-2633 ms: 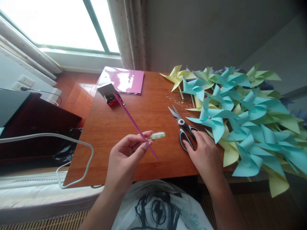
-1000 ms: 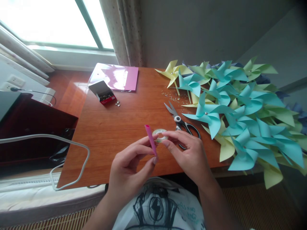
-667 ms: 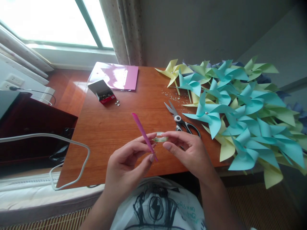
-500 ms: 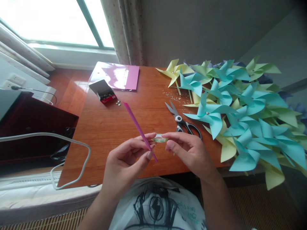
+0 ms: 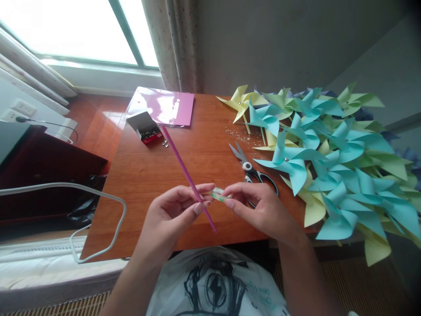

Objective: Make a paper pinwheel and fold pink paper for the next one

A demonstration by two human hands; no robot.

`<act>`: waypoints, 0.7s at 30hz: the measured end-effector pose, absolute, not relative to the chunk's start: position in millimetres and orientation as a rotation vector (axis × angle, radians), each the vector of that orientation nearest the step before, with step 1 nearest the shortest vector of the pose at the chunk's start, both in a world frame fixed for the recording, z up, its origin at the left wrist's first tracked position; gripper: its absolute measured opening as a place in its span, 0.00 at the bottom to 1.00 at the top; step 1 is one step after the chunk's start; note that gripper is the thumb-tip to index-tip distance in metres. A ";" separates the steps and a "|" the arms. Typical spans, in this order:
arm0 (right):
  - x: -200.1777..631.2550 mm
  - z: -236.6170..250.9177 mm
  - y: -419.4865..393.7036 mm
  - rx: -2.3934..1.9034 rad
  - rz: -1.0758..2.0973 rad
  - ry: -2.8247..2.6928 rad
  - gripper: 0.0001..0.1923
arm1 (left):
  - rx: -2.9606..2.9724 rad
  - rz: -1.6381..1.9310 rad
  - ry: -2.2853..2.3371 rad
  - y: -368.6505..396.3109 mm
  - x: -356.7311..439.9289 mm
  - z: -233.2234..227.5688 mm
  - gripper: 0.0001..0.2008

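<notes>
Nearest you, your left hand [image 5: 171, 213] pinches a thin pink paper stick [image 5: 187, 176] between thumb and fingers, and the stick slants up and away over the wooden table [image 5: 148, 175] toward its far left corner. Your right hand [image 5: 263, 210] is closed on a small roll of clear tape [image 5: 219, 194], held just above the table's near edge, touching the stick and your left fingertips. Just beyond your right hand, black-handled scissors [image 5: 251, 169] lie flat on the table, partly hidden by your fingers. A heap of blue and yellow paper pinwheels [image 5: 329, 149] covers the table's right side. Small silver pins [image 5: 240, 134] are scattered past the scissors. At the far left sit an open box of brads [image 5: 146, 128] and a pink folder [image 5: 162, 106]
</notes>
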State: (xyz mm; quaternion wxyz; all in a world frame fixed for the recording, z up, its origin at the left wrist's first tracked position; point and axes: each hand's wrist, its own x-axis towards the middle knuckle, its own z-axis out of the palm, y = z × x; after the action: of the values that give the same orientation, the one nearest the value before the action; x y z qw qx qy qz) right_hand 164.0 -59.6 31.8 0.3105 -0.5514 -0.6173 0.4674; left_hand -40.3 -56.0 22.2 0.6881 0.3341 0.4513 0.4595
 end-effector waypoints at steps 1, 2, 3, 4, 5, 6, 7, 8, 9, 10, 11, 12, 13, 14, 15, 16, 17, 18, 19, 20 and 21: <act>162.5 33.4 -56.9 -1.461 1.200 -1.647 0.07 | 0.722 1.047 1.011 -53.5 -43.0 20.0 0.04; 160.4 34.7 -53.1 -1.467 1.153 -1.664 0.07 | 0.698 1.073 1.015 -50.9 -45.7 17.3 0.04; 157.6 35.4 -48.0 -1.475 1.093 -1.687 0.07 | 0.678 1.102 1.022 -48.4 -48.4 14.2 0.04; 154.0 35.5 -41.1 -1.486 1.024 -1.718 0.07 | 0.663 1.136 1.031 -46.0 -50.9 10.8 0.04; 149.4 34.8 -32.4 -1.492 0.942 -1.756 0.07 | 0.652 1.159 1.039 -43.8 -52.9 7.4 0.04; 143.8 33.0 -21.8 -1.503 0.855 -1.805 0.07 | 0.642 1.173 1.048 -41.8 -54.5 4.0 0.04; 137.4 30.1 -9.4 -1.516 0.771 -1.850 0.06 | 0.632 1.178 1.053 -40.2 -55.7 0.9 0.05; 130.1 26.2 4.2 -1.520 0.697 -1.903 0.05 | 0.622 1.176 1.053 -38.8 -56.4 -1.8 0.06; 122.3 21.4 18.5 -1.544 0.632 -1.960 0.05 | 0.610 1.174 1.050 -37.8 -56.9 -4.1 0.07; 114.3 16.0 32.9 -1.570 0.567 -2.011 0.05 | 0.597 1.173 1.045 -37.1 -57.3 -5.9 0.07; 106.3 10.2 46.8 -1.610 0.514 -2.065 0.06 | 0.587 1.175 1.038 -36.6 -57.6 -7.3 0.07; 98.6 4.4 59.5 -1.649 0.486 -2.120 0.08 | 0.579 1.177 1.032 -36.3 -58.0 -8.2 0.07; 91.4 -1.1 70.6 -1.691 0.457 -2.166 0.09 | 0.573 1.177 1.028 -36.2 -58.5 -8.8 0.07; 84.9 -6.1 80.0 -1.707 0.444 -2.178 0.09 | 0.568 1.174 1.026 -36.2 -59.1 -9.1 0.07; 79.2 -10.4 87.6 -1.714 0.434 -2.182 0.10 | 0.562 1.168 1.025 -36.3 -59.7 -9.3 0.07; 74.3 -13.9 93.6 -1.719 0.427 -2.192 0.10 | 0.557 1.162 1.024 -36.4 -60.3 -9.3 0.07; 70.2 -16.7 98.2 -1.724 0.422 -2.196 0.10 | 0.554 1.157 1.024 -36.7 -60.8 -9.3 0.06; 67.1 -18.6 101.6 -1.729 0.416 -2.197 0.10 | 0.553 1.153 1.022 -36.9 -61.2 -9.2 0.06; 64.8 -19.9 104.1 -1.733 0.411 -2.196 0.10 | 0.555 1.151 1.021 -37.2 -61.5 -9.0 0.06; 63.5 -20.6 105.8 -1.735 0.408 -2.194 0.11 | 0.557 1.150 1.021 -37.5 -61.7 -8.7 0.06; 63.1 -20.6 106.6 -1.733 0.406 -2.191 0.11 | 0.559 1.150 1.021 -37.7 -61.8 -8.4 0.06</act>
State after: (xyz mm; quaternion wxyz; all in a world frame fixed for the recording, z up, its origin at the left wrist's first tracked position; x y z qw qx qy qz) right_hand 63.1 106.6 -20.6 0.1587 -0.6061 -0.7663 0.1420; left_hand -61.8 -37.7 -8.4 0.6835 0.2493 0.4555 0.5130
